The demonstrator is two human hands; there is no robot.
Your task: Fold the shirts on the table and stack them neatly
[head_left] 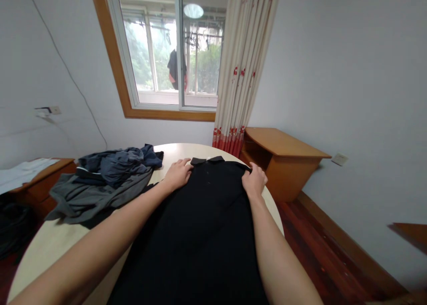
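A black polo shirt [203,225] lies front up on the round table, its dark grey collar toward the window and its body running down to the bottom edge of the view. At the shirt's left shoulder, my left hand [179,173] has its fingers closed on the cloth beside the collar. My right hand [255,179] pinches the shoulder edge on the right, thumb and fingers pressed together on the fabric. Two small buttons show faintly on the placket. The lower hem is out of view.
A heap of dark blue and grey clothes [116,171] lies on the left of the cream round table [43,247]. A wooden desk [290,158] stands behind it at right, next to a patterned curtain [245,64]. Papers [22,173] rest on a low cabinet at far left.
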